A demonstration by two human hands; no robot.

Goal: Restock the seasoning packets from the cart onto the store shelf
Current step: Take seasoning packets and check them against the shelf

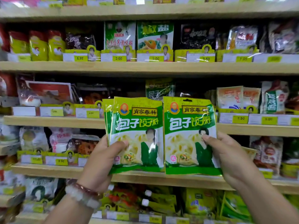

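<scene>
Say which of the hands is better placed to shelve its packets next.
Right, probably. The right hand holds its green packet almost directly below the matching packet on the shelf; the left hand grips a small stack farther left.

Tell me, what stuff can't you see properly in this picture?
- The cart: nowhere in the head view, so outside the frame.
- How many packets the left hand holds: its front packet covers the ones behind; only edges peek out.
- The dark green packet on the shelf: its lower part is hidden by the packet in the right hand.
- Far-left price tags: too blurred to read.
</scene>
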